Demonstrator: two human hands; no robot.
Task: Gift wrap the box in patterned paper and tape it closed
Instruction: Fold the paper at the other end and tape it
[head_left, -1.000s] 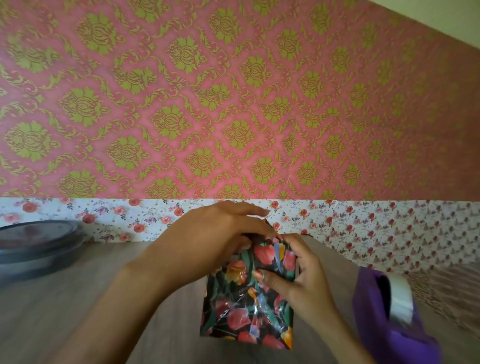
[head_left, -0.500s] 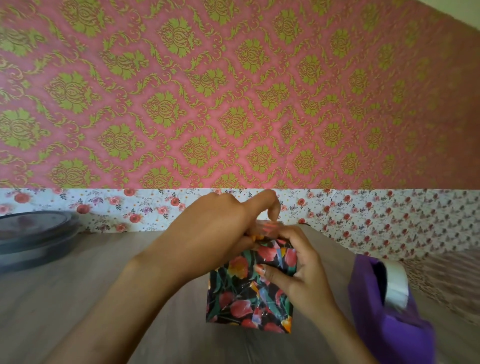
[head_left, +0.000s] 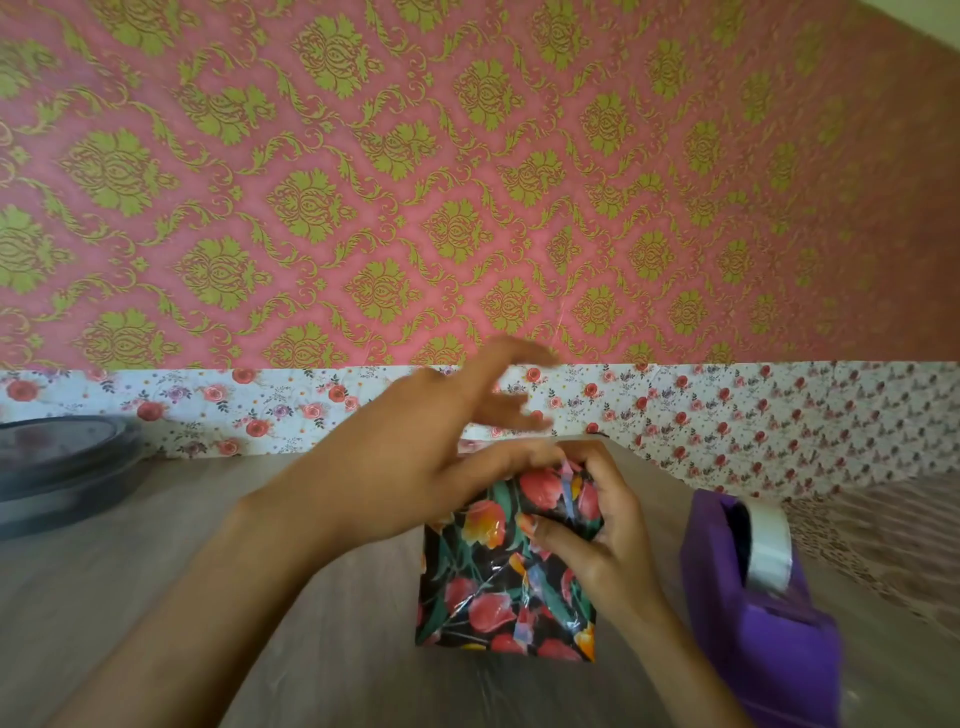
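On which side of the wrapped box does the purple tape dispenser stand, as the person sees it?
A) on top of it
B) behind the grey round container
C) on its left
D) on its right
D: the tape dispenser stands right of the wrapped box, next to the right hand that grips the box.

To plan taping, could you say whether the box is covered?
Covered where visible: box shows only floral paper; far end under right hand, cannot tell.
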